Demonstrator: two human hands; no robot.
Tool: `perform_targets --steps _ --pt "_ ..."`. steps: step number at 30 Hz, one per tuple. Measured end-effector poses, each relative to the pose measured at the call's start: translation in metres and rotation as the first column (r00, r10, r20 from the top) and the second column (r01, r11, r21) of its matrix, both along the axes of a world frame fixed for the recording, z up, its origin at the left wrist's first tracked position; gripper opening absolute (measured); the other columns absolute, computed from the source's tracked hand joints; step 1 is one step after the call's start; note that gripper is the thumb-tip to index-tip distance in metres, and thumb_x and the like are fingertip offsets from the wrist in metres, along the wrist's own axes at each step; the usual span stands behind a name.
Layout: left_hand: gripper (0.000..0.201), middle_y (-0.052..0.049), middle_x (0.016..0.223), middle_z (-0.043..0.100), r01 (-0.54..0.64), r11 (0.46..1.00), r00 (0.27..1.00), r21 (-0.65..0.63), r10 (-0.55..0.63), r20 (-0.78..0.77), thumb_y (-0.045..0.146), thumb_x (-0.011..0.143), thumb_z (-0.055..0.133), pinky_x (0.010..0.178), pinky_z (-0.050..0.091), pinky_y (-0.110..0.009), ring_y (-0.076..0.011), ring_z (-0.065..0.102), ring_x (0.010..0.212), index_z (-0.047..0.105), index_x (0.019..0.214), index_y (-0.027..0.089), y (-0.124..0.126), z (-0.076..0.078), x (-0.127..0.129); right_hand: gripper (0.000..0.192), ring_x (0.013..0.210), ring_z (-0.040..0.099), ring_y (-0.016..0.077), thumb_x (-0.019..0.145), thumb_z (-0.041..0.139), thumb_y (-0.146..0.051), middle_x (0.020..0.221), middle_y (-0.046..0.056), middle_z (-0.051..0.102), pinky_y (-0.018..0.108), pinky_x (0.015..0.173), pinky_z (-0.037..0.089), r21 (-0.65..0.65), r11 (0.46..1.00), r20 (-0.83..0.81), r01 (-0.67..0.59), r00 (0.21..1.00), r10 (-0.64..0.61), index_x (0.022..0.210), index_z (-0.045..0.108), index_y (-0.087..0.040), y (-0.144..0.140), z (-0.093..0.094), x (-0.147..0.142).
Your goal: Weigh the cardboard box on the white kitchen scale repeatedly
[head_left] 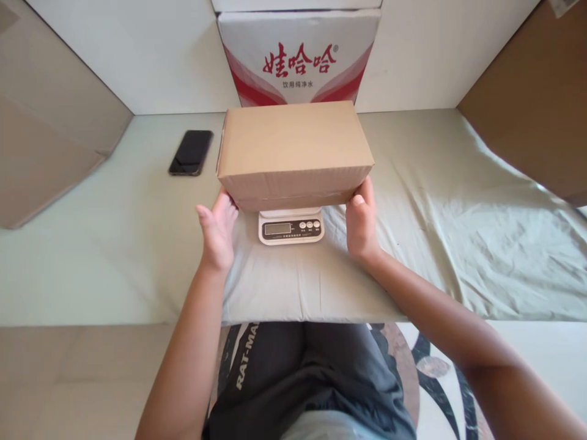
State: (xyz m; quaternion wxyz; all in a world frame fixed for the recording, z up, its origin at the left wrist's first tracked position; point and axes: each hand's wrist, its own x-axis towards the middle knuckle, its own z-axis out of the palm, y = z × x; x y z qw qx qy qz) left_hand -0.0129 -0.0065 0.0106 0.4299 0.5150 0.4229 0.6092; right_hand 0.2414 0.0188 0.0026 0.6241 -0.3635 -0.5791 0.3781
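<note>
A closed brown cardboard box (293,140) is over a white digital kitchen scale (291,228), hiding most of its platform. Whether the box rests on the scale or hangs just above it, I cannot tell. My left hand (219,232) holds the box's near left lower corner, its thumb sticking out and the fingertips partly hidden beneath. At the near right corner, my right hand (362,220) grips the box from the side, fingers running behind its edge. The scale's small display looks blank, with several round buttons to its right.
A black smartphone (191,153) lies left of the box on the pale green cloth (114,244). Behind stands a white and red carton (298,55) against the wall. Large cardboard pieces (50,116) flank the left side, and another brown cardboard panel (532,98) stands at right.
</note>
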Motion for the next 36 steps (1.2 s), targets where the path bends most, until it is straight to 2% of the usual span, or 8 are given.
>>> perform_targets --steps 8,14,19,23,27,29,36 --pt "0.103 -0.01 0.16 0.062 -0.02 1.0 1.0 -0.001 0.02 -0.006 0.1 0.084 0.025 0.138 0.025 -0.061 -0.0404 0.028 0.168 0.07 0.145 0.031 0.003 -0.001 -0.001 0.063 0.156 0.05 0.0325 0.095 0.047 -0.072 0.163 -0.002 0.057 0.053 0.132 0.045 -0.02 1.0 0.032 0.017 0.999 -0.016 0.151 0.052 -0.043 0.004 -0.006 0.001" --pt "0.101 -0.008 0.163 0.059 -0.038 0.999 0.999 0.01 0.038 -0.025 0.099 0.086 0.022 0.138 0.025 -0.058 -0.0381 0.029 0.168 0.067 0.149 0.033 0.004 -0.003 -0.003 0.055 0.157 0.049 0.0321 0.096 0.051 -0.066 0.163 -0.003 0.058 0.054 0.133 0.044 0.004 1.0 -0.027 -0.003 1.0 0.003 0.146 0.056 -0.043 0.006 -0.009 0.004" --pt "0.098 -0.004 0.171 0.05 -0.067 0.997 0.998 0.036 0.067 -0.001 0.096 0.089 0.02 0.14 0.022 -0.053 -0.0348 0.031 0.168 0.062 0.154 0.035 0.008 -0.005 -0.011 0.061 0.169 0.033 0.0306 0.096 0.052 -0.07 0.173 -0.006 0.047 0.058 0.141 0.029 -0.085 0.996 -0.064 0.021 0.998 -0.026 0.151 0.052 -0.045 0.008 -0.01 0.012" --pt "0.098 -0.005 0.168 0.055 -0.11 0.993 0.994 0.036 0.11 0.005 0.097 0.089 0.021 0.138 0.026 -0.052 -0.0345 0.037 0.165 0.066 0.15 0.034 0.012 -0.01 -0.012 0.07 0.172 0.027 0.03 0.094 0.05 -0.078 0.176 -0.006 0.043 0.059 0.142 0.026 -0.118 0.993 -0.046 0.029 0.998 -0.034 0.156 0.047 -0.045 0.01 -0.011 0.014" --pt "0.102 -0.011 0.162 0.061 -0.178 0.983 0.983 -0.043 0.18 0.043 0.102 0.082 0.031 0.136 0.029 -0.058 -0.0397 0.043 0.161 0.074 0.138 0.029 0.014 -0.016 -0.009 0.069 0.17 0.032 0.0287 0.094 0.049 -0.078 0.176 -0.003 0.044 0.058 0.142 0.026 -0.137 0.99 -0.089 0.022 0.995 -0.035 0.154 0.048 -0.043 0.012 -0.012 0.013" --pt "0.105 -0.013 0.161 0.062 -0.175 0.983 0.983 -0.059 0.178 0.043 0.105 0.079 0.031 0.135 0.03 -0.058 -0.0404 0.043 0.161 0.076 0.135 0.028 0.016 -0.018 -0.007 0.069 0.168 0.036 0.0287 0.093 0.05 -0.077 0.175 -0.003 0.045 0.058 0.142 0.026 -0.154 0.988 -0.133 0.022 0.99 -0.043 0.153 0.049 -0.042 0.015 -0.013 0.013" --pt "0.103 -0.013 0.161 0.062 -0.149 0.989 0.988 -0.014 0.149 0.049 0.103 0.082 0.027 0.135 0.031 -0.056 -0.0374 0.044 0.161 0.074 0.136 0.028 0.017 -0.018 -0.007 0.078 0.168 0.035 0.0298 0.085 0.053 -0.084 0.174 -0.001 0.046 0.058 0.142 0.026 -0.233 0.972 -0.18 0.028 0.981 -0.071 0.15 0.051 -0.04 0.031 -0.027 0.022"
